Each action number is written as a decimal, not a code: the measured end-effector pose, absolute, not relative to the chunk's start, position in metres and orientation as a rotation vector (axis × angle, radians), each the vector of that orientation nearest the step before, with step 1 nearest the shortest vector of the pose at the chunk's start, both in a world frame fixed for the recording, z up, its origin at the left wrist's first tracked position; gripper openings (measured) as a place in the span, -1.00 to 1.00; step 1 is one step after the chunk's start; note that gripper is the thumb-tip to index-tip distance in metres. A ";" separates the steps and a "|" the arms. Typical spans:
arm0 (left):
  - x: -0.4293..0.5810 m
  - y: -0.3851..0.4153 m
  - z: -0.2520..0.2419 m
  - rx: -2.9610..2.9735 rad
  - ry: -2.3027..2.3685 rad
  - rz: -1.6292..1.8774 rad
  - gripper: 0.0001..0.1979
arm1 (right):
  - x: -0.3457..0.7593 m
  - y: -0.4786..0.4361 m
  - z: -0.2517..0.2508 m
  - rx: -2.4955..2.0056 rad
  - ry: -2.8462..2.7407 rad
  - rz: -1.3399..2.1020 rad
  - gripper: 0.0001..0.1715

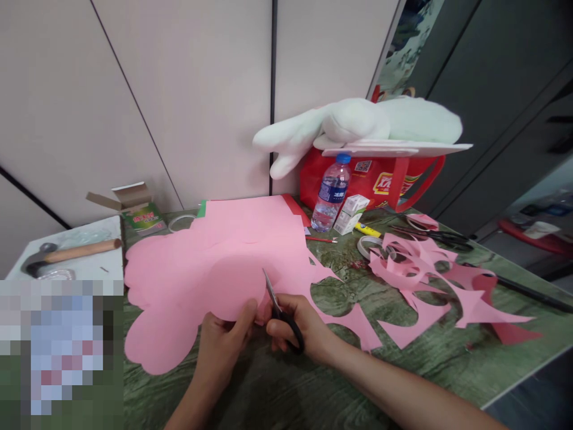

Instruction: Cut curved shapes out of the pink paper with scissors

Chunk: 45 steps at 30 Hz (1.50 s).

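Note:
My right hand grips a pair of scissors with black handles, and their blades point up and away over pink paper. Between the thumb and fingers of my left hand, the near edge of a pink paper piece is pinched, close to the left of the blades. Under and beside that piece lie more pink sheets, among them a stack at the back. Cut pieces with rounded, scalloped edges spread out at the left. How far the blades reach into the paper is hard to make out.
Curved pink offcuts lie at the right, near a tape roll and another pair of black scissors. Behind stand a water bottle, a small white box and a red bag. A hammer rests at left.

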State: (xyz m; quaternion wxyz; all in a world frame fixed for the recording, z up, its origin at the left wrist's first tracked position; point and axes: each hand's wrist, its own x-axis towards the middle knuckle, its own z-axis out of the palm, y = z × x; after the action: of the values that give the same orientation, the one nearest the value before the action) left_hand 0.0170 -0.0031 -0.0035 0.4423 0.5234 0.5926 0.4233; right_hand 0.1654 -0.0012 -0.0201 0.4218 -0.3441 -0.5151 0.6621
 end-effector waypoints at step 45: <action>0.030 -0.012 0.014 1.242 1.503 1.194 -0.70 | 0.161 -0.001 -0.025 -0.795 -1.202 1.714 -0.49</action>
State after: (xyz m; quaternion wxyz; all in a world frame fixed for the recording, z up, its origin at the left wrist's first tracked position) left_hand 0.0298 -0.0118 0.0140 0.4147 0.4945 0.5981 0.4751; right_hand 0.1612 -0.0008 -0.0250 0.4360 -0.3195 -0.4830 0.6889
